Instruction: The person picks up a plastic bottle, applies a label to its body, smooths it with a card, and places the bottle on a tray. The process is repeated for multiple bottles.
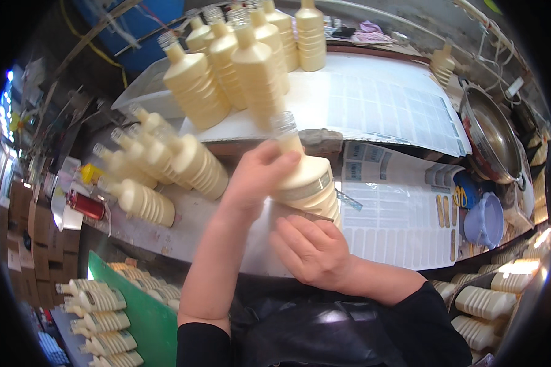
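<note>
A cream ribbed bottle (315,168) with a clear threaded neck tilts in front of me. My left hand (260,174) is closed round its neck and shoulder. A narrow greyish label band (312,188) crosses the bottle's upper body. Lower down, my right hand (312,248) has its fingers curled round a thin flat brown strip (309,214) held against the ribbed body. Beside the bottle, a small patterned label (349,199) shows at its right edge. Some label sheets (389,238) lie on the right of the table.
Several cream bottles (193,85) stand on the raised white board, and more (196,165) cluster at left. A red cylinder (86,205) sits far left. At right are a lilac bucket (485,221), a metal pan (493,131) and flat wooden sticks (441,211). Bottles (107,321) lie below.
</note>
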A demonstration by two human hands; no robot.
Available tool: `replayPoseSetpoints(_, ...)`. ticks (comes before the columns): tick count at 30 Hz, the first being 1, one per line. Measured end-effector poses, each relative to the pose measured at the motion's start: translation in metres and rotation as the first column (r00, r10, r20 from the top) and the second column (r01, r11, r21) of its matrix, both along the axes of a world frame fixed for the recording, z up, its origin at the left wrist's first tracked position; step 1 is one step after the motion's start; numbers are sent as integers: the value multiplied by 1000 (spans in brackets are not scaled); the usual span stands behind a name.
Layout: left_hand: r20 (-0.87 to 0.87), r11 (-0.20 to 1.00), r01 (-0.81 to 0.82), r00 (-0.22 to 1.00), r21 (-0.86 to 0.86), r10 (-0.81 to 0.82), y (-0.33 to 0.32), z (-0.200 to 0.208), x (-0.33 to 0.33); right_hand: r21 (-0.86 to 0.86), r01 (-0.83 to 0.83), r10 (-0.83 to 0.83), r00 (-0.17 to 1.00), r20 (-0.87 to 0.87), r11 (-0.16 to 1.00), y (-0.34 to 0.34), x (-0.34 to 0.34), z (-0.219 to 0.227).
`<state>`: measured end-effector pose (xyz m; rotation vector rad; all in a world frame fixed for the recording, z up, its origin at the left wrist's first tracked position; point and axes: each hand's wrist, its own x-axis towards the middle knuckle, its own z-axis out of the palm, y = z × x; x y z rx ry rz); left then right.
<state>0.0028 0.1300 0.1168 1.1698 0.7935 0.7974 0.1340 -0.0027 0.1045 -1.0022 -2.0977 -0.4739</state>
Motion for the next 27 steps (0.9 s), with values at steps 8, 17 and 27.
replayPoseSetpoints(8, -75, 905, -257, 952, 340, 298, -54, -5, -35, -213, -76, -56, 833, -550, 974, 5, 29, -29)
replayPoseSetpoints(17, 234, 535, -552, 803, 639, 548, -176, 25, -123, -277, -479, -10, 487, -873, 833, 40, 2, -14)
replayPoseSetpoints(27, -31, -138, -643, -245, 754, 969, -364, 40, -319, -370, -708, -28, 445, -895, 601, 62, -55, -17)
